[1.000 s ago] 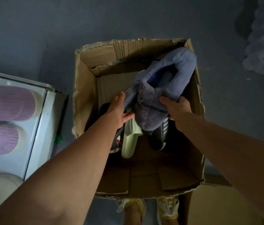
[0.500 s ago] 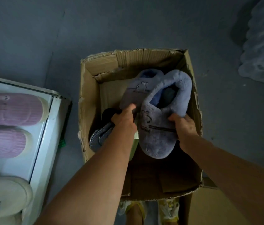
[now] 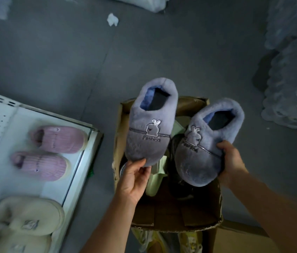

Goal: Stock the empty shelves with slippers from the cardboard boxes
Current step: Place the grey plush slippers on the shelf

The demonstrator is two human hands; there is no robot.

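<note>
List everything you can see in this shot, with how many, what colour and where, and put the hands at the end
Plush slippers with rabbit motif: two, blue-grey, held up over the box, one per hand.
Cardboard box: one, brown, on the floor at centre.
Green slipper: at least one, pale green, inside the box.
Dark shoe: at least one, black, inside the box.
Ribbed slippers: two, pink, on the white shelf at left.
Fluffy slippers: two, cream, on the shelf nearest the camera.
Paper scrap: one, white, on the grey floor at top.
Clear plastic packaging: a pile, at right.
Left hand: pinches the left slipper's toe.
Right hand: grips the right slipper's toe.
</note>
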